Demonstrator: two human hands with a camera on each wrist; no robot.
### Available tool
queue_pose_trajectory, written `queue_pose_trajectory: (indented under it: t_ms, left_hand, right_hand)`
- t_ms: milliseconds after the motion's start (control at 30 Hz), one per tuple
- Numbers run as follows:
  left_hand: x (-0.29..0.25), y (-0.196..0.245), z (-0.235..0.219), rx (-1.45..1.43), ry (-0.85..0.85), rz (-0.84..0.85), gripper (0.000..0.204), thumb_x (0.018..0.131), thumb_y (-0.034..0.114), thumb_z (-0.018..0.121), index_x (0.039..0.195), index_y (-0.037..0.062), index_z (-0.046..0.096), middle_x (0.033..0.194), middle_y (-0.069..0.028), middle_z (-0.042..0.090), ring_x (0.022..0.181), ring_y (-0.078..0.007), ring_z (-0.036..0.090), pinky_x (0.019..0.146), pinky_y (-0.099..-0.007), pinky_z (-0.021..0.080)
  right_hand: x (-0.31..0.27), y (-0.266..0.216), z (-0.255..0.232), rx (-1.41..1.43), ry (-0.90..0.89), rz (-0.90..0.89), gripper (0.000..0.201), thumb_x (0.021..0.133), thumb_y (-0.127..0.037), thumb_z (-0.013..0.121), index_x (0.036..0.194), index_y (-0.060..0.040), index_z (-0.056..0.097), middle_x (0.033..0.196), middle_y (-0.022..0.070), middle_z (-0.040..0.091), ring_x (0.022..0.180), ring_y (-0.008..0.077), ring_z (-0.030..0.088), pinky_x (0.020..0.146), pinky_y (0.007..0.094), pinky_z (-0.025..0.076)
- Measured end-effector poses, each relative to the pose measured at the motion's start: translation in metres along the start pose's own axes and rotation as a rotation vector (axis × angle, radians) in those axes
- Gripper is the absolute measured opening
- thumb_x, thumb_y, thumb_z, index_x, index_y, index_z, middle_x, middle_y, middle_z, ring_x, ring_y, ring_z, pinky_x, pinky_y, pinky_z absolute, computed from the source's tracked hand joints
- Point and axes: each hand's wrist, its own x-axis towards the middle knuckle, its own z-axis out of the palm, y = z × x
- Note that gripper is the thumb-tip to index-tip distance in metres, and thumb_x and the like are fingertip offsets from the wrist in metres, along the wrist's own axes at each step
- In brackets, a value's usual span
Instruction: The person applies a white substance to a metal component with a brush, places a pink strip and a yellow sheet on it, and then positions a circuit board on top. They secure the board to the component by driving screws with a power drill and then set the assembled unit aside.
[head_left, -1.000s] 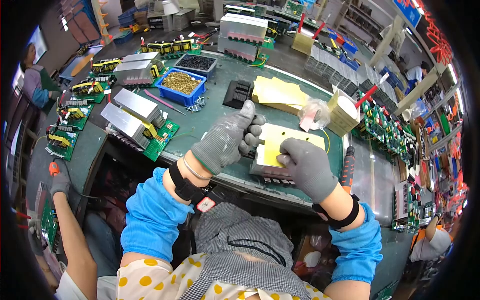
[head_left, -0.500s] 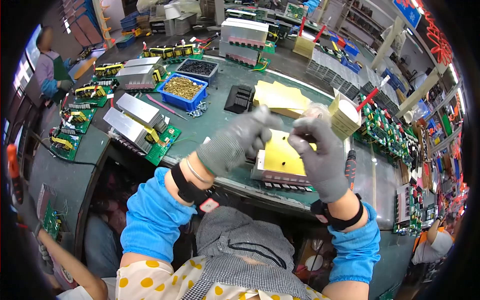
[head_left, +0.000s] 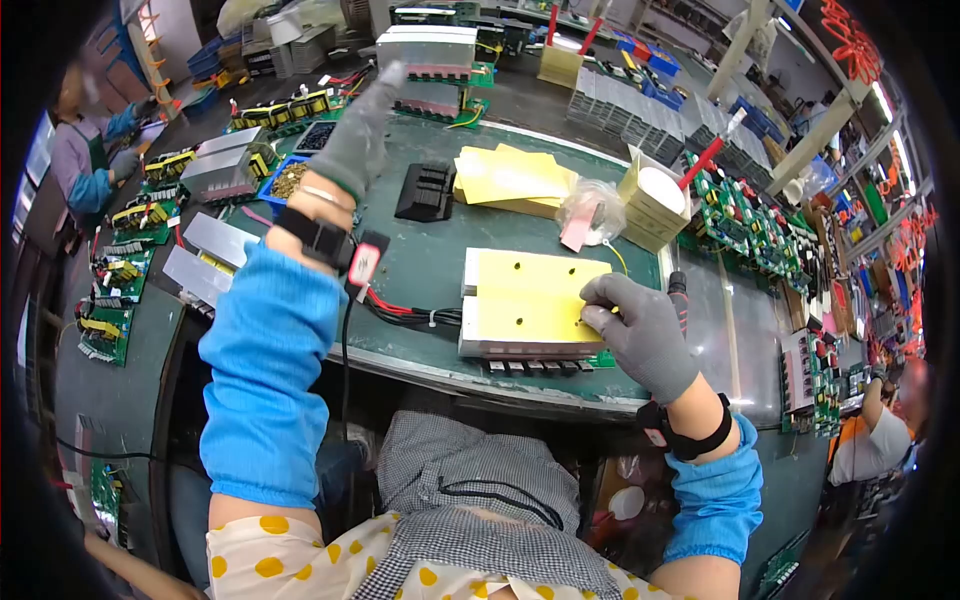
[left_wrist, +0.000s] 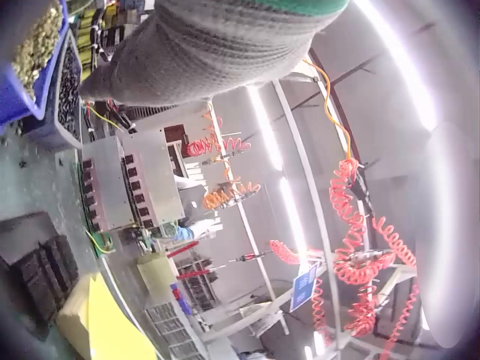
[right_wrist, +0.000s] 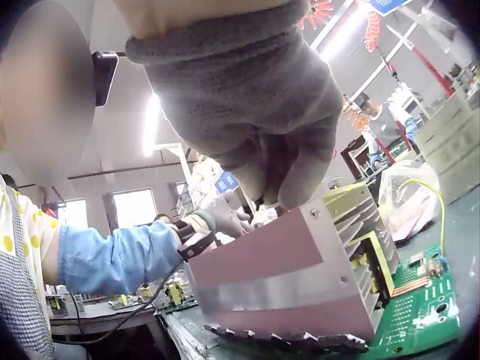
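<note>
Yellow insulating sheet [head_left: 530, 300] lying flat over top of aluminium heatsink block [head_left: 500, 345], two holes visible along its midline. Block sitting on green bench mat [head_left: 430, 260], near front edge, directly before the person; taken as landmark below.

Right hand [head_left: 640, 335], grey knit glove, at right end of block. Fingers curled together, tips pressing down on right edge of sheet; thumb hidden, so a pinch cannot be confirmed. Right wrist view: fingertips [right_wrist: 289, 176] bunched on top corner of block [right_wrist: 277, 277], fins and green circuit board [right_wrist: 420, 307] beneath. Likely pinning sheet so it stays registered with the top face.

Left hand [head_left: 355, 125] raised well above and left of block, clear of it, reaching toward back of bench. Fingers extended, nothing held. Left wrist view: only gloved back of hand [left_wrist: 202, 45], ceiling lights beyond.

Black and red cable bundle [head_left: 410, 312] running off left end of block. Behind block: black tray [head_left: 425, 190], stack of spare yellow sheets [head_left: 510, 180], clear plastic bag [head_left: 590, 215]. Far left of block: blue bin [head_left: 285, 180] of brass parts, partly hidden by left arm.
</note>
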Motion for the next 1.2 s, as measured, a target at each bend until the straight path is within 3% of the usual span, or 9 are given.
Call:
queue_pose_trajectory:
  t_ms: [100, 200, 767, 833, 900, 1000, 1133, 1167, 1200]
  left_hand:
    - [-0.046, -0.001, 0.029, -0.027, 0.059, -0.350, 0.055, 0.097, 0.044, 0.058, 0.140, 0.0096, 0.052, 0.135, -0.0045, 0.057, 0.128, -0.0175, 0.045, 0.111, -0.0303, 0.028]
    - [-0.074, -0.016, 0.026, -0.105, -0.137, -0.370, 0.051, 0.098, 0.041, 0.058, 0.138, 0.0097, 0.053, 0.134, -0.0043, 0.057, 0.123, -0.0166, 0.051, 0.106, -0.0301, 0.037]
    - [-0.189, 0.000, 0.008, -0.188, -0.227, -0.107, 0.051, 0.099, 0.032, 0.052, 0.137, -0.0014, 0.050, 0.137, -0.0162, 0.054, 0.128, -0.0273, 0.051, 0.111, -0.0413, 0.037]
    - [-0.165, -0.013, -0.032, -0.153, -0.209, -0.183, 0.050, 0.098, 0.035, 0.054, 0.138, 0.0058, 0.052, 0.138, -0.0103, 0.055, 0.130, -0.0261, 0.049, 0.112, -0.0428, 0.034]
    - [-0.193, 0.028, 0.038, -0.063, -0.207, -0.186, 0.062, 0.101, 0.039, 0.055, 0.141, -0.0063, 0.043, 0.146, -0.0233, 0.047, 0.138, -0.0351, 0.042, 0.119, -0.0465, 0.030]
    - [-0.197, 0.033, 0.054, -0.163, -0.619, -0.099, 0.059, 0.101, 0.038, 0.053, 0.137, -0.0078, 0.046, 0.143, -0.0230, 0.049, 0.134, -0.0331, 0.047, 0.117, -0.0459, 0.033]
    - [-0.195, 0.029, 0.074, -0.019, -0.533, -0.068, 0.063, 0.100, 0.043, 0.054, 0.137, -0.0074, 0.046, 0.142, -0.0225, 0.050, 0.132, -0.0325, 0.048, 0.114, -0.0448, 0.038]
    - [-0.194, 0.029, 0.078, -0.023, -0.543, -0.051, 0.063, 0.100, 0.043, 0.054, 0.137, -0.0070, 0.046, 0.142, -0.0222, 0.050, 0.132, -0.0322, 0.049, 0.114, -0.0446, 0.038]
    - [-0.194, 0.029, 0.079, -0.026, -0.550, -0.036, 0.062, 0.100, 0.043, 0.054, 0.137, -0.0065, 0.047, 0.142, -0.0219, 0.051, 0.131, -0.0319, 0.050, 0.113, -0.0443, 0.039]
  right_hand:
    - [0.001, 0.005, 0.003, -0.082, -0.007, -0.088, 0.012, 0.086, -0.008, 0.064, 0.097, -0.0041, 0.063, 0.087, 0.0173, 0.066, 0.082, 0.0359, 0.065, 0.072, 0.0415, 0.051]
    - [-0.001, 0.006, 0.006, -0.152, 0.012, -0.152, 0.012, 0.085, -0.010, 0.064, 0.096, -0.0059, 0.063, 0.086, 0.0161, 0.065, 0.083, 0.0355, 0.064, 0.072, 0.0425, 0.051]
    - [-0.020, -0.002, 0.004, -0.277, -0.025, -0.076, 0.030, 0.086, -0.027, 0.067, 0.107, -0.0070, 0.060, 0.098, 0.0161, 0.066, 0.094, 0.0348, 0.066, 0.082, 0.0432, 0.053]
    - [-0.036, -0.011, -0.016, -0.245, 0.249, -0.111, 0.036, 0.085, -0.028, 0.070, 0.112, -0.0067, 0.060, 0.106, 0.0138, 0.064, 0.097, 0.0338, 0.064, 0.084, 0.0426, 0.051]
    - [-0.066, -0.016, -0.058, -0.112, 0.304, -0.013, 0.034, 0.085, -0.026, 0.069, 0.112, -0.0068, 0.061, 0.105, 0.0138, 0.064, 0.094, 0.0325, 0.064, 0.083, 0.0413, 0.052]
    - [-0.133, 0.002, -0.095, 0.078, 0.682, 0.175, 0.033, 0.087, -0.018, 0.065, 0.117, -0.0060, 0.061, 0.105, 0.0127, 0.066, 0.095, 0.0236, 0.066, 0.078, 0.0372, 0.056]
    - [-0.253, 0.059, -0.128, 0.622, 1.065, 0.504, 0.035, 0.092, -0.008, 0.057, 0.127, -0.0067, 0.057, 0.115, 0.0148, 0.064, 0.101, 0.0234, 0.066, 0.078, 0.0402, 0.059]
    - [-0.315, 0.098, -0.141, 1.197, 0.937, 0.024, 0.028, 0.093, -0.009, 0.055, 0.120, -0.0090, 0.060, 0.114, 0.0095, 0.064, 0.100, 0.0229, 0.067, 0.087, 0.0413, 0.056]
    - [-0.365, 0.115, -0.157, 1.182, 1.085, 0.076, 0.031, 0.090, -0.011, 0.059, 0.121, -0.0084, 0.060, 0.116, 0.0103, 0.064, 0.102, 0.0235, 0.066, 0.088, 0.0409, 0.056]
